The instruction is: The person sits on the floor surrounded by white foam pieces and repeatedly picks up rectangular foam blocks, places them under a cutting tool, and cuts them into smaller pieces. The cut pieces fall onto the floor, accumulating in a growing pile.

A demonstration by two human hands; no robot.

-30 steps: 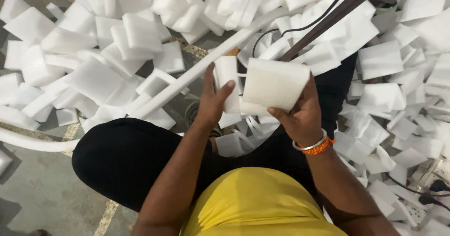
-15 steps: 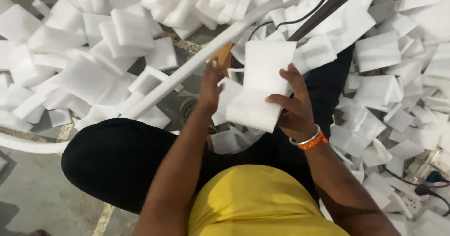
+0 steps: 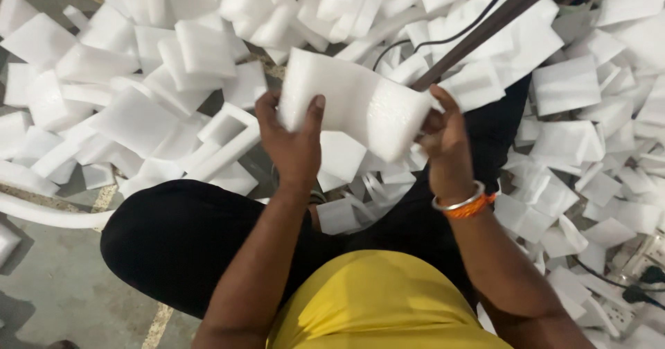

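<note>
My left hand point(image 3: 294, 144) and right hand point(image 3: 443, 137) both clutched one white foam block point(image 3: 353, 103), held above my lap. Heaps of foam pieces point(image 3: 173, 65) lay all around the floor point(image 3: 48, 286), seemingly unhandled.

One white foam block point(image 3: 357, 103) sits between my fingers. Beyond and beside them lie too many loose foam pieces point(image 3: 138, 79) to count, one dark rod point(image 3: 485, 27), and one black cable point(image 3: 450, 37).
</note>
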